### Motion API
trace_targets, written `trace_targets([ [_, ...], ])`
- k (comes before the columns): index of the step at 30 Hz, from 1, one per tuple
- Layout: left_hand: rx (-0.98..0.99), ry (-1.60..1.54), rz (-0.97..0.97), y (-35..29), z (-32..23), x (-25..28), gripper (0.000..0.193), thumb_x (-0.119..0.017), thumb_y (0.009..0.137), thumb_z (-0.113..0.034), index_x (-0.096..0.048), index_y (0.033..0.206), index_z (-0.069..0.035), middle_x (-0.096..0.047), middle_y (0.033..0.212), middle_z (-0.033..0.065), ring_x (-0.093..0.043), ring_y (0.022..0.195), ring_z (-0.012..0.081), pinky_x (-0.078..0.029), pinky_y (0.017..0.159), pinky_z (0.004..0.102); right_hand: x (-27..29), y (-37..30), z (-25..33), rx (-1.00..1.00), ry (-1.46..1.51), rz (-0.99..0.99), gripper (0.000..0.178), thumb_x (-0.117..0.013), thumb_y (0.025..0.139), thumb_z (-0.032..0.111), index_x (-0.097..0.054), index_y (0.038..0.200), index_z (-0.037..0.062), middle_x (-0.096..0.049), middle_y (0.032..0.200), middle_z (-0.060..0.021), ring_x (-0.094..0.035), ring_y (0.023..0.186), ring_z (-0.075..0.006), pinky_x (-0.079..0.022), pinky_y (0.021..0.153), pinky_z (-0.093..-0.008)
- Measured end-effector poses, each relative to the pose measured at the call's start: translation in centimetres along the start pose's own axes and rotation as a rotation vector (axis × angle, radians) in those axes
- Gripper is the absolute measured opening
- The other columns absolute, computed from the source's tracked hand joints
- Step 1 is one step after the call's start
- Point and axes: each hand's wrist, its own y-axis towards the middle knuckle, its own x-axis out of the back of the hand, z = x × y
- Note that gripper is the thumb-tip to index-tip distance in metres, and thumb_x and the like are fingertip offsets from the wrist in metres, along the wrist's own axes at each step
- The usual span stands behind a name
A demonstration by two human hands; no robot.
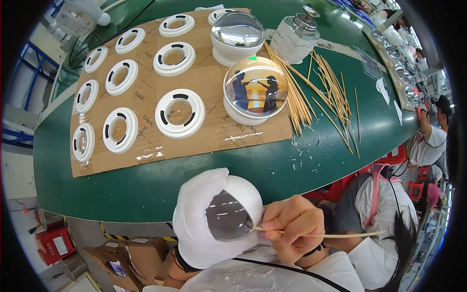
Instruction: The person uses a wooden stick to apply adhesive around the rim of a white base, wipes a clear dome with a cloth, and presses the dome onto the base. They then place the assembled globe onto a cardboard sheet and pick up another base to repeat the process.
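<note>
Right hand (296,224), thumb and fingers clamped on a stick (340,236), tip right at the globe's (226,216) edge | left hand (191,219), gloved white, wrapped round that globe, just off the table's (146,194) near edge | photo globe (256,87), clear globe (237,30), bunch of rings (180,131) on cardboard (214,146) | jar (294,39), loose sticks (333,92) beside 'em

White-gloved left hand (190,228), black cuff (188,260), bare right hand (297,226), black wristband (312,251), white clothing (248,278)

Three nearby globes (227,217), ten white rings (198,116), one glass bottle (295,41), sticks (297,106) too overlapped to count
</note>
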Motion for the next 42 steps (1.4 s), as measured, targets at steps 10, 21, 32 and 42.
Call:
trace_targets([
  [10,-0.032,0.049,-0.008,0.6,-0.4,0.6,0.075,-0.084,0.045,-0.009,-0.055,0.114,-0.007,-0.057,0.114,0.0158,-0.058,0.096,0.0352,-0.050,0.080,0.0411,-0.1,0.4,-0.9,-0.065,0.142,-0.001,0.026,-0.063,0.077,-0.015,-0.048,0.087,0.0037,-0.053,0.085,-0.0138,-0.057,0.064,-0.0210,-0.051,0.059,-0.0274],
  [21,-0.053,0.031,0.094,0.8,-0.2,0.4,0.060,-0.083,0.054,-0.011,-0.059,0.109,-0.007,-0.061,0.105,0.0117,-0.060,0.093,0.0321,-0.050,0.086,0.0432,-0.1,1.8,-1.3,0.019,0.066,-0.114,0.025,-0.063,0.080,-0.010,-0.044,0.089,0.0032,-0.052,0.084,-0.0131,-0.052,0.060,-0.0182,-0.048,0.052,-0.0250],
  [32,-0.068,-0.064,-0.010,0.6,0.3,0.0,0.059,-0.082,0.056,-0.011,-0.058,0.109,-0.006,-0.061,0.105,0.0122,-0.061,0.089,0.0288,-0.050,0.086,0.0429,-0.1,2.2,-1.3,-0.026,0.113,-0.050,0.026,-0.065,0.078,-0.011,-0.045,0.086,0.0052,-0.053,0.083,-0.0124,-0.051,0.060,-0.0176,-0.044,0.053,-0.0254],
  [42,-0.131,-0.063,0.046,1.1,0.6,0.1,0.060,-0.084,0.054,-0.010,-0.058,0.109,-0.005,-0.061,0.104,0.0136,-0.061,0.088,0.0303,-0.051,0.081,0.0409,-0.3,2.9,-1.7,0.016,0.090,-0.080,0.025,-0.060,0.080,-0.011,-0.043,0.088,0.0055,-0.050,0.081,-0.0123,-0.044,0.057,-0.0158,-0.039,0.053,-0.0233],
])
